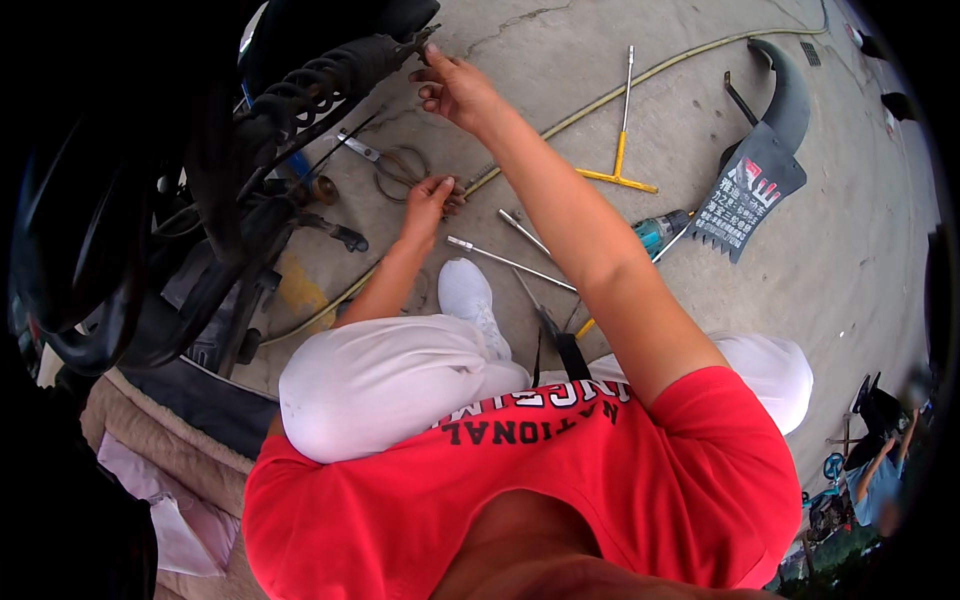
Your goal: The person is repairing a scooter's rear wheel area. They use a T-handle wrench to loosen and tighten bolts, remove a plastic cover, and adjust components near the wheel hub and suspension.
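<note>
The right hand (460, 92) bends its fingers by the tip of the black spring (312, 90) up at left, maybe to steady it, the left hand (432, 203) curls low, I can't tell if either grips anything, and the yellow T-shaped tool (622, 148) lies near, perhaps for easy reach.

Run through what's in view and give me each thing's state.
Right hand: curled, at end of shock absorber
Left hand: fingers curled, grip unclear
T-handle wrench: lying flat
Scissors: lying on ground
Fender: lying loose, mud flap attached
Power drill: partly hidden
Hose: uncoiled
</note>
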Tool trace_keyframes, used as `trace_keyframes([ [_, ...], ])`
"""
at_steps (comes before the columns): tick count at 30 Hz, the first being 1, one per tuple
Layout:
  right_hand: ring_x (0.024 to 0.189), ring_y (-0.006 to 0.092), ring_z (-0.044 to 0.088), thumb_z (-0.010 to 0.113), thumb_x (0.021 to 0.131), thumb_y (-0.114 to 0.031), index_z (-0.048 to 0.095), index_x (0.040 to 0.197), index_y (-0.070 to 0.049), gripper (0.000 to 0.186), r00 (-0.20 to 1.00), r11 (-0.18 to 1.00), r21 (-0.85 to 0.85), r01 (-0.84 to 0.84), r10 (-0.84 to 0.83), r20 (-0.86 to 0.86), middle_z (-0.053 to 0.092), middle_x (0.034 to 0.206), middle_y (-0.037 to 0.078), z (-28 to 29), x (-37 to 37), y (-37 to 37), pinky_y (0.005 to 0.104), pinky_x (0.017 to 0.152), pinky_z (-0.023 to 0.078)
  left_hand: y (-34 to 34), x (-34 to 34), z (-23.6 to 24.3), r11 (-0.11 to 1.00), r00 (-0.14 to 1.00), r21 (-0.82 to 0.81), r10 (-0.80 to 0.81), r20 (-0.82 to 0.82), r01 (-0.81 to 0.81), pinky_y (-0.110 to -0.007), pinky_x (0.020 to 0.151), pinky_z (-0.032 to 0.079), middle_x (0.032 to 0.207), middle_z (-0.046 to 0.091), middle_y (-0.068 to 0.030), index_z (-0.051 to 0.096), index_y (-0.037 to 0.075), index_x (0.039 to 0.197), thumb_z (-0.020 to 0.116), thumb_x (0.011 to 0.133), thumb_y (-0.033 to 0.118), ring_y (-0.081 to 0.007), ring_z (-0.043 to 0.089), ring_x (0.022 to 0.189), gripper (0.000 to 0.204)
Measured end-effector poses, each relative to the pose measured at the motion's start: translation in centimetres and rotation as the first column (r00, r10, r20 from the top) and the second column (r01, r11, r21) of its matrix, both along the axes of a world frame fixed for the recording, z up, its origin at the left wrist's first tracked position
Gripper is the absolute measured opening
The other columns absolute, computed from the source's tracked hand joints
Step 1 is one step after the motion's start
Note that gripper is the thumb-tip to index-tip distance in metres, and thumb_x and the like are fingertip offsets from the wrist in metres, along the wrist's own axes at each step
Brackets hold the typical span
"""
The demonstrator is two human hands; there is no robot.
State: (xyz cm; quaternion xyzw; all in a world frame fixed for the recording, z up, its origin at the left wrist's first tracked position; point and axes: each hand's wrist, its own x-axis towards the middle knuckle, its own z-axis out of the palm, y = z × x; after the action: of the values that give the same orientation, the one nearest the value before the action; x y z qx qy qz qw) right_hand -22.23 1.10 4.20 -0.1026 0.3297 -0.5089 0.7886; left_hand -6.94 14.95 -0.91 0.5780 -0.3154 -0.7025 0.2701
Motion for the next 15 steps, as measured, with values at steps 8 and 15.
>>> trace_keyframes([
  [8, 0.046, 0.0163, 0.043, 0.032, 0.086, -0.062, 0.052, 0.086, 0.000, 0.066, 0.991, 0.979, 0.154, -0.130, 0.132, -0.004, 0.056, 0.065, 0.012, 0.2, -0.5, -0.6, 0.0317, 0.040, 0.034, 0.2, -0.2, -0.9, 0.999, 0.997, 0.004, -0.040, -0.062, 0.040, -0.025, 0.056, 0.045, 0.082, 0.061, -0.0044, 0.056, 0.005, 0.104, 0.057, 0.088, 0.024, -0.0122, 0.058, 0.069, 0.026],
  [15, 0.053, 0.0240, 0.052, 0.051, 0.089, -0.023, 0.038, 0.102, -0.004, 0.026, 0.991, 0.997, 0.073, 0.006, -0.016, 0.135, 0.054, 0.072, 0.016, -4.0, 1.5, -3.3, 0.0377, 0.045, 0.044, 0.3, 0.5, -1.1, 0.988, 0.986, 0.007, -0.156, -0.064, 0.156, -0.024, 0.062, 0.041, 0.086, 0.060, -0.0016, 0.054, 0.006, 0.105, 0.052, 0.091, 0.026, -0.0107, 0.056, 0.075, 0.024],
])
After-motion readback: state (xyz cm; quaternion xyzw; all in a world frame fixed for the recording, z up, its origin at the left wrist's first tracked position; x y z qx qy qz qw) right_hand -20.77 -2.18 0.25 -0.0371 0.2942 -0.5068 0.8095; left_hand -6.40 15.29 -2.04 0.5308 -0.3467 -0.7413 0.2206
